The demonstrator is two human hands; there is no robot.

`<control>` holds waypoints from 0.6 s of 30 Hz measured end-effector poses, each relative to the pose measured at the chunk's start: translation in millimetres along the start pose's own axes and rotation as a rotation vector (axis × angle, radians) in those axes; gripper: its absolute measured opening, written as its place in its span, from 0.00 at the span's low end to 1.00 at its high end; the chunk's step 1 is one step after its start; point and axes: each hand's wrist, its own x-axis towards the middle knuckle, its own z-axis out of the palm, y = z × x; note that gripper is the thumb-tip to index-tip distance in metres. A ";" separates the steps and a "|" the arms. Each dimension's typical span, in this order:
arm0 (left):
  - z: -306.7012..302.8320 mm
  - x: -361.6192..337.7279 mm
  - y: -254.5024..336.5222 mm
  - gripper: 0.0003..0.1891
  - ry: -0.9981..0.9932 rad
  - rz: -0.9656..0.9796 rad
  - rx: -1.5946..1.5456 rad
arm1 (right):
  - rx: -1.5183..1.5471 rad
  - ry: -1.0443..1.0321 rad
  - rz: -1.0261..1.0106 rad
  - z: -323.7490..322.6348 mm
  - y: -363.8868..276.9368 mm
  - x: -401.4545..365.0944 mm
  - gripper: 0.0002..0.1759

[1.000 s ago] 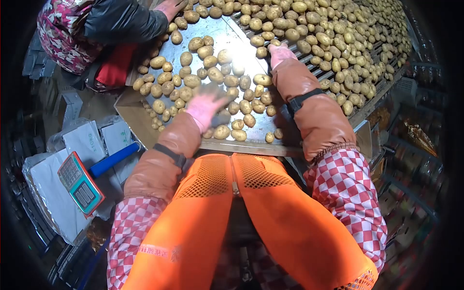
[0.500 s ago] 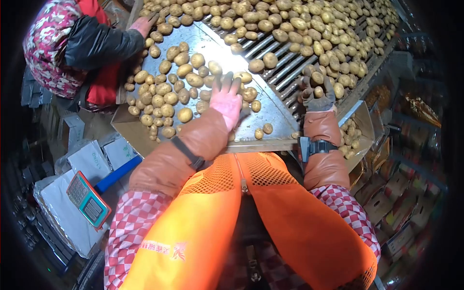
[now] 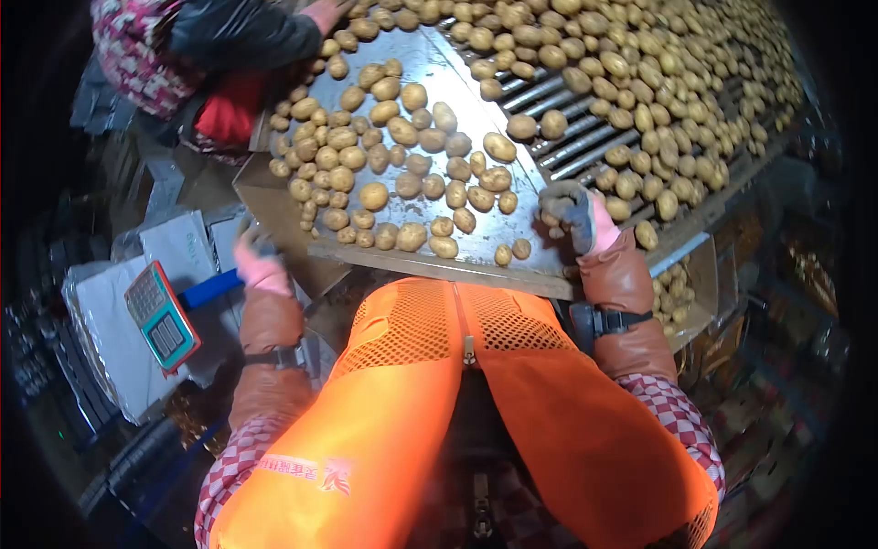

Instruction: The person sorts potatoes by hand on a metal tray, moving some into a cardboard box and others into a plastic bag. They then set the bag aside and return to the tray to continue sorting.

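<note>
My left hand [image 3: 260,260], in a pink glove with dark fingers, is off the metal plate [image 3: 489,240], above the blue bar [image 3: 209,288] and beside an open cardboard box [image 3: 274,209]. Motion smears its fingers. At the plate's right corner, by the rollers [image 3: 574,144], my right hand [image 3: 578,218] is curled closed, with a brownish potato partly showing under its fingers. Loose potatoes [image 3: 402,131] lie spread over the plate between my hands. A denser heap of potatoes [image 3: 658,101] covers much of the rollers.
A co-worker's hand [image 3: 327,13] reaches to potatoes at the far left. A scale display [image 3: 163,316] stands on white boxes [image 3: 114,320] at left. Below the table's right edge, another cardboard box [image 3: 702,297] holds potatoes. A wooden edge [image 3: 439,266] runs along the plate's near side.
My left hand has left the potatoes and swung left, off the plate. My right hand has moved from the rollers toward the plate's corner. Several potatoes now lie closer to the near edge.
</note>
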 end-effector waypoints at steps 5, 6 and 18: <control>-56.5 -37.1 1.5 0.26 0.440 -0.246 0.447 | -1.103 -0.200 -0.347 29.8 10.1 11.3 0.14; -29.5 -47.4 3.3 0.27 0.422 -0.184 -0.345 | -1.212 -0.300 -0.067 59.2 -15.8 0.7 0.12; 139.8 -30.2 2.9 0.25 -0.763 0.977 1.092 | -1.764 -0.580 0.042 86.9 25.1 20.4 0.15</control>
